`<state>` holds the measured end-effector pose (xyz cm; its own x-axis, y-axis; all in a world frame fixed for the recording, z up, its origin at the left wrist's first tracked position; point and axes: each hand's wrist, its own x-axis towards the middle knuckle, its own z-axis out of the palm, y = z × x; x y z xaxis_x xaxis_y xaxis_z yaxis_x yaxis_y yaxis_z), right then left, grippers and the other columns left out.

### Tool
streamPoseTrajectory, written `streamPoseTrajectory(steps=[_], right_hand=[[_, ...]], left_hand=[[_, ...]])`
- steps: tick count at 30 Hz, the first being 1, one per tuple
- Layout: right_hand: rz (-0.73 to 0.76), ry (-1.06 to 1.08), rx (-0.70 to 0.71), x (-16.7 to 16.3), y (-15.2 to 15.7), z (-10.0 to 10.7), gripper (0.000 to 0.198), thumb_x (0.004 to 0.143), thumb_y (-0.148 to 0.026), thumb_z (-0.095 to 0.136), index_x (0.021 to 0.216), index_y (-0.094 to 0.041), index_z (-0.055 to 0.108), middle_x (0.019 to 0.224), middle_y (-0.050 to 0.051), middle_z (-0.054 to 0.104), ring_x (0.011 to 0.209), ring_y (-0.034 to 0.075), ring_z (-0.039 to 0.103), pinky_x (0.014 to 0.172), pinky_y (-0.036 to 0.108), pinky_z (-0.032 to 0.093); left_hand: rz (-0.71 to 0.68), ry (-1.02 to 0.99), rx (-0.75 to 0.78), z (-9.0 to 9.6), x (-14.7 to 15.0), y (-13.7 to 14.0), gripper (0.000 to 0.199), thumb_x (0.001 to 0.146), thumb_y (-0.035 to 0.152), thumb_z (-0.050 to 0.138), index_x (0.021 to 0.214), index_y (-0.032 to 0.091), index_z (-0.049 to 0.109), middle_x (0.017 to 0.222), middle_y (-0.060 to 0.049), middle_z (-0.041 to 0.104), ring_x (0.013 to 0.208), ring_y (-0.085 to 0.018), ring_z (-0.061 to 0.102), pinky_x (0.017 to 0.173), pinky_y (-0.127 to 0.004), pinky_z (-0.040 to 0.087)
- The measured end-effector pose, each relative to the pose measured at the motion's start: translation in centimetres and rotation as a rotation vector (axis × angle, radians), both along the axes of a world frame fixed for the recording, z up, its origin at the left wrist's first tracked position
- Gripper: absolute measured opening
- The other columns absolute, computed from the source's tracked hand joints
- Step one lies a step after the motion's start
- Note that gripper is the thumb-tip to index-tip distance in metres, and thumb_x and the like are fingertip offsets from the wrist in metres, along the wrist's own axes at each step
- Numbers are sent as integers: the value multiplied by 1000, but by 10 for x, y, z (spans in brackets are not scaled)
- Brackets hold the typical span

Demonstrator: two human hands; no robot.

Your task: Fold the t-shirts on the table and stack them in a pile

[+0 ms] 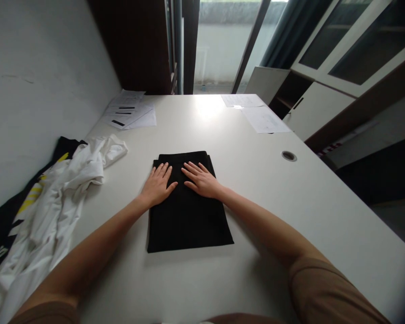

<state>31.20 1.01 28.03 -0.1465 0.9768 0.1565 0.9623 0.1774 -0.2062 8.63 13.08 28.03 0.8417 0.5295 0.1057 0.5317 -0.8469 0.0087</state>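
A black garment (191,225), folded into a neat rectangle, lies flat on the white table (256,162). Its layered edge shows at the far end; which kind of garment it is cannot be made out. My left hand (158,183) rests palm down on its upper left part, fingers stretched out. On the upper right part lies my right hand (201,181), also flat with the fingers spread. Both hands press on the cloth without gripping it, and the thumbs point toward each other with a gap between.
Along the wall on the left lie crumpled white clothes (54,220) and a black garment with yellow print (23,202). Papers (131,110) sit at the far left, more sheets (263,119) at the far right. A round cable hole (289,156) is set in the tabletop.
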Motion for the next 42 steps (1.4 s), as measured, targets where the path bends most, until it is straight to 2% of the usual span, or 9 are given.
streamPoseTrajectory(steps=[4,8,15,20,23,28,34,39,42], right_hand=[[-207,-8,-47,31,6,-8,65,107,-56,34,164,-24,31,168,5,20,157,27,12,128,52,11],[-370,-29,-6,50,2,-8,67,107,-55,34,163,-18,31,169,9,18,157,29,10,127,55,8],[-126,-22,-1,16,-5,-5,68,107,-58,34,164,-21,29,169,6,19,157,24,9,128,49,9],[-308,-20,-29,39,-1,-11,68,107,-58,34,163,-19,32,168,9,20,157,28,11,127,54,10],[-314,-34,23,35,-3,-7,69,107,-57,34,163,-17,32,169,10,18,157,28,9,127,54,8],[-109,-24,10,12,-2,-6,70,107,-60,32,164,-20,29,168,7,20,157,24,10,128,49,9],[-282,-39,-10,28,5,-11,72,106,-60,35,162,-15,33,168,11,19,157,29,10,127,54,8],[-141,-32,30,10,12,-9,67,107,-56,31,163,-19,32,168,7,20,157,24,10,128,50,8],[-192,-10,-8,16,19,-11,63,108,-53,29,163,-21,32,168,6,22,157,25,12,128,52,11]], left_hand=[[66,8,-41,2,-9,14,69,104,58,35,162,21,32,169,-9,25,157,-30,19,126,-54,20],[153,-30,-3,10,-3,12,66,104,53,37,160,18,37,168,-12,26,156,-32,22,125,-55,21],[-96,-25,-23,12,12,-23,73,103,61,36,162,17,33,169,-10,24,157,-28,20,128,-48,18],[58,20,-28,8,-4,1,73,103,60,37,162,18,33,168,-12,27,156,-31,22,126,-53,18],[114,15,-12,10,-4,-5,70,103,56,39,161,17,35,167,-13,30,156,-31,23,126,-53,19],[-51,-11,-21,11,1,-30,70,104,57,36,163,18,30,169,-9,25,157,-27,19,129,-48,15],[94,-6,-29,10,-1,-11,72,103,59,38,162,19,31,167,-12,29,156,-31,22,127,-54,17],[-102,-13,-21,11,10,-29,67,106,52,32,162,16,32,168,-9,27,157,-25,21,129,-47,15],[-131,9,-51,10,17,-26,70,105,57,32,163,17,30,169,-8,25,157,-26,20,128,-46,18]])
